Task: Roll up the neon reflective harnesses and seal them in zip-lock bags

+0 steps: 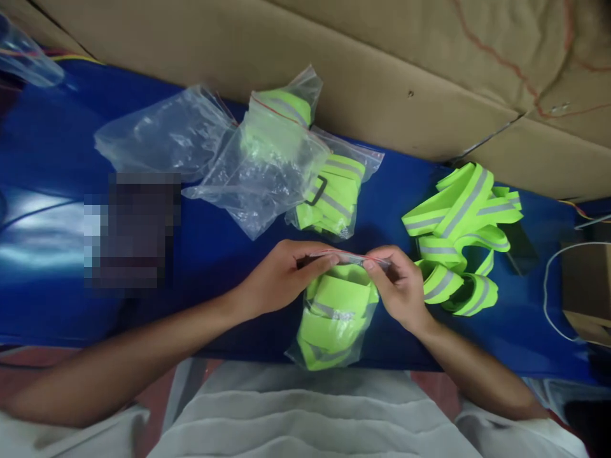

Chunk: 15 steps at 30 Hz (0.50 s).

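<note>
A clear zip bag (pixel 341 315) with a folded neon-yellow reflective strap (pixel 334 331) inside lies at the table's near edge. My left hand (pixel 286 277) pinches the bag's red-lined top edge from the left. From the right, my right hand (pixel 396 280) pinches the same edge, thumb and fingers closed. Beyond them sits a second bagged strap (pixel 337 194) with a black buckle showing. Another bagged strap (pixel 277 127) is behind it, partly under clear plastic. Loose reflective straps (pixel 458 235) lie heaped to the right of my right hand.
Clear plastic bags (pixel 167 130) lie at the back left of the blue table (pixel 229 222). A blurred-out dark object (pixel 138 229) is on the left. Cardboard (pixel 334 70) lines the back edge. A white cable (pixel 547 286) curves at the far right.
</note>
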{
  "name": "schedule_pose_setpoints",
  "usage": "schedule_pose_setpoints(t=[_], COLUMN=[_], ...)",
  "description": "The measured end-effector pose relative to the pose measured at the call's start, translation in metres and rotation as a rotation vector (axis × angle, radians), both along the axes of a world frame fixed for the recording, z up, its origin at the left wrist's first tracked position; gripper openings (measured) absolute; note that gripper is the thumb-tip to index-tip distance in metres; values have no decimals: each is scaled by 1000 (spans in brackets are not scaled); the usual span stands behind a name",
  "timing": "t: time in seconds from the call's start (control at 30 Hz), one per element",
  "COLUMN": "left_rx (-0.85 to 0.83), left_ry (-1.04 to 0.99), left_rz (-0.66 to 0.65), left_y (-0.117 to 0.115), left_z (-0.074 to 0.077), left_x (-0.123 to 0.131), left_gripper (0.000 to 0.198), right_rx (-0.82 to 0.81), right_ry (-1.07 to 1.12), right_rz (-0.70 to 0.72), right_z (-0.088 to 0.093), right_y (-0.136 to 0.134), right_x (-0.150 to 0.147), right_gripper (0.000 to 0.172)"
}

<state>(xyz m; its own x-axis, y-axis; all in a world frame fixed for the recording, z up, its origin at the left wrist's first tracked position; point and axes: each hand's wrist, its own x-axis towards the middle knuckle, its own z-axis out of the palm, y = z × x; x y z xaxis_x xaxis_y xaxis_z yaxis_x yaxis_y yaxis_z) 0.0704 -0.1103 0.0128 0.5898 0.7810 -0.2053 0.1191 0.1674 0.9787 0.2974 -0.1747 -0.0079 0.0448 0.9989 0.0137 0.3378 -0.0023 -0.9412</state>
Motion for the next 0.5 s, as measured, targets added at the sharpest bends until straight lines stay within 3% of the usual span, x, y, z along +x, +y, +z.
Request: schedule_pose_setpoints(t=[0.1,0.37,0.5], left_rx=[-23,81,103], left_ry=[32,71,162], left_rz=[22,-50,-40], left_y=[1,6,4], left_z=[4,5,7], left_x=[-2,-12,-15], left_gripper=[32,34,33], right_rx=[49,41,1], right_ry=[-21,14,137], right_rz=[7,-32,-99], right_z=[0,1,3], right_y=[-1,-1,0], right_x=[-4,-9,-14], right_gripper=[3,4,28])
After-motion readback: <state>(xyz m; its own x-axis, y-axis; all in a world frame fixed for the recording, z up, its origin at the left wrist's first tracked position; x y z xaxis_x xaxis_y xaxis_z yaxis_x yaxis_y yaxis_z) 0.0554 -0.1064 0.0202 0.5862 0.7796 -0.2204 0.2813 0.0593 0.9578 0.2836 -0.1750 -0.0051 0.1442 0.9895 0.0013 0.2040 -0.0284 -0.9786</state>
